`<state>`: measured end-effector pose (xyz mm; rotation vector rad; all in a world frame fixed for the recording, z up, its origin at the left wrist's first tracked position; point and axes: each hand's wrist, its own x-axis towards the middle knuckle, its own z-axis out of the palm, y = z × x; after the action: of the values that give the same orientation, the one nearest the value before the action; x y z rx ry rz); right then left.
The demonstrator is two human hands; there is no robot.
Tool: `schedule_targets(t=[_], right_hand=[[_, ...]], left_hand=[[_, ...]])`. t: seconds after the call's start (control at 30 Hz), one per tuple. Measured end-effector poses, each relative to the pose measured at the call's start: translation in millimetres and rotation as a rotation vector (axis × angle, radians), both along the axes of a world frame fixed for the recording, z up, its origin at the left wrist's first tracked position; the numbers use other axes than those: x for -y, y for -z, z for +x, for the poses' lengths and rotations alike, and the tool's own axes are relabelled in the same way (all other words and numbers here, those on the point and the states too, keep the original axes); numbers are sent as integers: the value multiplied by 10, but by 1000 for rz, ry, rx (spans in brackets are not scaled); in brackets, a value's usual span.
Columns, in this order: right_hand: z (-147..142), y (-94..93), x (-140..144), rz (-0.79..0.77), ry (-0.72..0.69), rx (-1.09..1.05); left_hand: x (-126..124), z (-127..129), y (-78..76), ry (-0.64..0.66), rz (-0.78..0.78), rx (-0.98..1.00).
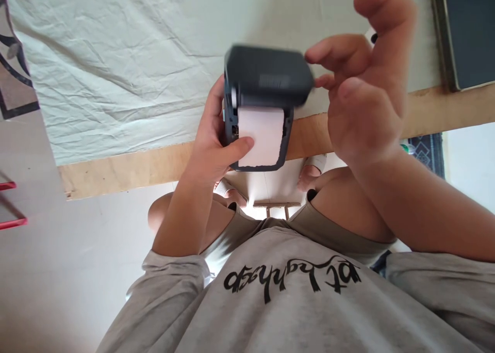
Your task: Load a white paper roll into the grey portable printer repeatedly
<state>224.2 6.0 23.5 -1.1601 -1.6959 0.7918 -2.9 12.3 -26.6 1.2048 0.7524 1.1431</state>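
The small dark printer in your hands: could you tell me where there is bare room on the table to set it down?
The pale cloth left of the printer lies bare up to the wooden table edge. The right end is crowded by a dark book; the right hand hovers there.

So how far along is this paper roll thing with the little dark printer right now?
Looks done: a white paper roll sits inside the small dark grey plastic printer, its strip hanging out. In hand: the left hand grips the printer's side, thumb on the paper; the right hand touches the raised lid's edge with its fingers. Left: the lid is not yet closed.
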Motion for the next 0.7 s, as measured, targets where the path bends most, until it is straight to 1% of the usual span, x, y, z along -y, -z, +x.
schedule_targets(t=[0.07, 0.13, 0.2, 0.23, 0.3, 0.37, 0.43, 0.47, 0.57, 0.7], right_hand=[[5, 26, -18, 2, 8, -168], [-22, 47, -20, -95, -11, -242], [-73, 61, -3, -193, -97, -267], [-103, 65, 10, -210, -158, -261], [-157, 69, 34, -187, -250, -203], [-191, 64, 48, -151, -276, -110], [-199, 56, 46, -155, -277, -59], [-196, 52, 41, -167, -282, -52], [-174, 47, 24, -183, -295, -42], [-158, 52, 21, -132, -272, 27]], left_hand=[[2, 5, 16, 5, 20, 4], [3, 15, 14, 8, 32, 2], [14, 27, -27, -1, 22, -8], [27, 34, -64, -5, 14, -9], [67, 47, -159, -8, -7, 7], [113, 57, -255, -1, -46, 13], [149, 61, -318, 16, -92, 0], [159, 61, -332, 29, -103, -2], [159, 57, -325, 52, -68, 20], [133, 50, -291, 72, -64, 6]])
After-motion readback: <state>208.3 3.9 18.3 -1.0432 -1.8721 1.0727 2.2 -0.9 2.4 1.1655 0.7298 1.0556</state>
